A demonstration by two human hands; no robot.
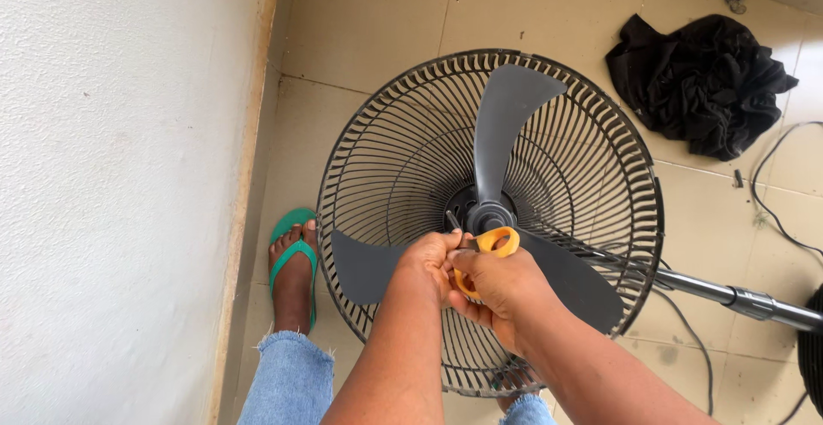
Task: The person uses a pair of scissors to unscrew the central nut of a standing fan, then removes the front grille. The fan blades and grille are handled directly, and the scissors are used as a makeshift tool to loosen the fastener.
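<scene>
Standing fan [600,194] lies centre of tiled floor [377,22], rear grille up, grey three-blade propeller [506,116] exposed. Right hand [501,288] fingers closed around orange-handled scissors [490,247], tips at blade hub [489,215]. Left hand [429,262] fingers pinching near tips. Judgement: steady blade, turn slowly, avoid slipping.

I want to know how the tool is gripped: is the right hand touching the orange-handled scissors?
Touching. The head view shows the right hand wrapped around the orange-handled scissors, fingers through the handle loops.
</scene>
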